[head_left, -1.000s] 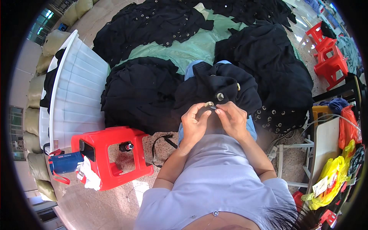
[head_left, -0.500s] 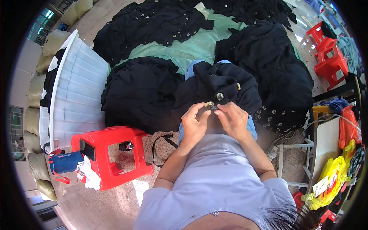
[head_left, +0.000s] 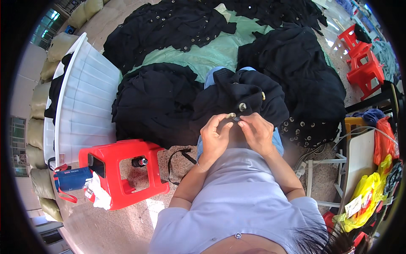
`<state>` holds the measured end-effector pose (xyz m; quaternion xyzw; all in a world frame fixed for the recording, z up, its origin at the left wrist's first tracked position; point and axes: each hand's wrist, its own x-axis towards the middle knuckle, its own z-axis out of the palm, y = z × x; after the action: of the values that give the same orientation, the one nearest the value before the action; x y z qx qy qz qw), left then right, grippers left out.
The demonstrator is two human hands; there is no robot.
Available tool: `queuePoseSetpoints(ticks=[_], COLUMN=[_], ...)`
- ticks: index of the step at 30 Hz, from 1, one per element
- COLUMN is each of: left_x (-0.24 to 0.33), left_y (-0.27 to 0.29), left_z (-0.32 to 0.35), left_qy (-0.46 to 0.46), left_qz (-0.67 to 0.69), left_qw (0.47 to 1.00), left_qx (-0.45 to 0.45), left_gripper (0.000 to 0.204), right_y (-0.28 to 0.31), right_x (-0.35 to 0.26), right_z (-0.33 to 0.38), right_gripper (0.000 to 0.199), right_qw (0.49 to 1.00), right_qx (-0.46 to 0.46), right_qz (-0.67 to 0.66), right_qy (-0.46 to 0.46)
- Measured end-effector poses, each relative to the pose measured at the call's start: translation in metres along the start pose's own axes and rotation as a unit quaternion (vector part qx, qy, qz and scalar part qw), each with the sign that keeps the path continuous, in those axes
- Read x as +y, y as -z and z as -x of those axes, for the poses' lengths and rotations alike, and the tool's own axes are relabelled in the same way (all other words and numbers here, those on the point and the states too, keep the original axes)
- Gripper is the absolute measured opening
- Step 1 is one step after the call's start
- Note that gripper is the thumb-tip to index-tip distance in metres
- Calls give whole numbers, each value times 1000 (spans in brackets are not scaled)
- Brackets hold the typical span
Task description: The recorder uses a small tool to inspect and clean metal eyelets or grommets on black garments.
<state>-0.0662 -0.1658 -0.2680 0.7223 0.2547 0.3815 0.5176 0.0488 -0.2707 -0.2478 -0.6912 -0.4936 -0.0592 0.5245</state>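
A black garment [head_left: 253,91] with large shiny round buttons lies bunched across my lap. My left hand [head_left: 215,137] is closed in a pinch on the garment's near edge, with a pale button [head_left: 231,115] at its fingertips. Close beside it, my right hand [head_left: 258,133] pinches finger and thumb together where the two hands almost meet. A tiny greyish bit shows between the fingertips, too small to name. One more button [head_left: 242,106] faces up on the cloth just beyond my fingers.
Heaps of black garments [head_left: 292,63] lie ahead on a green sheet [head_left: 203,57]. To the left stand a white tub [head_left: 86,97] and a red stool [head_left: 122,148] bearing a phone [head_left: 96,165]. At right are a yellow bag [head_left: 363,199] and red stools [head_left: 366,70].
The fingertips of my right hand have shifted very slightly at the pinch. The garment and my left hand stay where they were.
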Motion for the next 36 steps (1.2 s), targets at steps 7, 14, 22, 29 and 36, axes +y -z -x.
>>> queuePoseSetpoints(ticks=[7,14,22,29,36], left_x=[0,4,17,63,-24], left_y=[0,0,-7,-34,2], left_z=[1,2,4,13,-46], left_qy=[-1,-13,25,-116,0], left_qz=[5,-19,85,214,-9], left_qw=[1000,1000,994,729,1000], left_qx=[-1,-4,-70,-639,23], left_gripper=[20,20,19,41,6], right_y=[0,1,6,83,52], right_x=[-1,-3,17,11,38], right_z=[0,-1,-3,-58,-50], right_gripper=[15,15,19,16,10], right_qw=[1000,996,910,934,987], right_qx=[-9,-11,139,224,-7], right_qz=[17,64,-296,-190,-43], right_qy=[14,55,-254,-201,-157])
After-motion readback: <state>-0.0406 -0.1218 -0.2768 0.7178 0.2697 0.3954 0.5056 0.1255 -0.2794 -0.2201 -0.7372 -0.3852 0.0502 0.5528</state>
